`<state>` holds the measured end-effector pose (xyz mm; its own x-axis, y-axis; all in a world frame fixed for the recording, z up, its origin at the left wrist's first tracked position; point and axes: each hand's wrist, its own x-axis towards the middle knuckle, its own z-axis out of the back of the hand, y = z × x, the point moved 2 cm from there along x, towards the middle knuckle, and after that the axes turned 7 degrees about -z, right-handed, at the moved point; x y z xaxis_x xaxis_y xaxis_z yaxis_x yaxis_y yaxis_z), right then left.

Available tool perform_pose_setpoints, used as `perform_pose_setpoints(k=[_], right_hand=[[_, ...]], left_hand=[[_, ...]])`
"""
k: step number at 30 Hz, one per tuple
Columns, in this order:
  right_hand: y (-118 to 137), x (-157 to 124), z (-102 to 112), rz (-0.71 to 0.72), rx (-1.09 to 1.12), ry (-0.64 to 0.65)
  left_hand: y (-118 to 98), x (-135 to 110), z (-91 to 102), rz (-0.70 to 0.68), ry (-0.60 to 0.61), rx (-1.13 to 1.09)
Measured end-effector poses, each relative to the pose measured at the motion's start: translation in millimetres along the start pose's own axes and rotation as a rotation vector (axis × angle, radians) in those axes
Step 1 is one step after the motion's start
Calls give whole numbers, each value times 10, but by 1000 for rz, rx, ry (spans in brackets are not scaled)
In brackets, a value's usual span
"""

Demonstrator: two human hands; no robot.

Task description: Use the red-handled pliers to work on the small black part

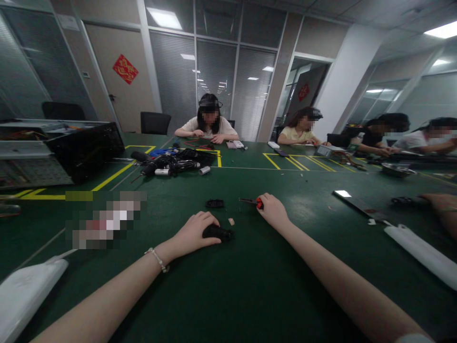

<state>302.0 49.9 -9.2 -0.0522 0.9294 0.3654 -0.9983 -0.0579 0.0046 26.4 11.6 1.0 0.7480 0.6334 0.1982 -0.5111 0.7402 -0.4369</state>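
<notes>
My left hand [197,230] is closed around a small black plastic part [222,233] that rests on the green table [250,295]. Its exact kind does not show. My right hand [273,207] grips a pair of red-handled pliers [252,201], their dark jaws pointing left, low over the table or on it. Between and beyond my hands lies a second black piece [214,203], flat like a shell or cover. A small beige scrap [231,221] sits just right of the part in my left hand.
At the far left stands an opened computer case [85,155]. A heap of black tools and cables [174,162] lies ahead. White power banks or similar slabs [32,290] flank me. A metal bowl [398,169] is at right. Several people sit around; one person's hand [441,202] reaches in at right.
</notes>
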Motion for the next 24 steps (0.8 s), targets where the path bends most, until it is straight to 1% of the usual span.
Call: perform_pose_setpoints(k=[3, 7, 12, 15, 19, 24], right_hand=[[-48, 19, -52, -61, 63, -29], [-83, 45, -88, -69, 120, -57], [-126, 65, -125, -86, 157, -62], [-150, 78, -160, -90, 173, -33], [-178, 106, -181, -108, 165, -34], [-179, 121, -165, -112, 129, -4]], left_hand=[[-3, 2, 3, -5, -3, 10], [-8, -2, -2, -20, -10, 20], [0, -1, -16, -36, -21, 37], [2, 3, -17, -36, -28, 41], [-1, 4, -14, -28, -22, 42], [10, 2, -17, -24, -20, 46]])
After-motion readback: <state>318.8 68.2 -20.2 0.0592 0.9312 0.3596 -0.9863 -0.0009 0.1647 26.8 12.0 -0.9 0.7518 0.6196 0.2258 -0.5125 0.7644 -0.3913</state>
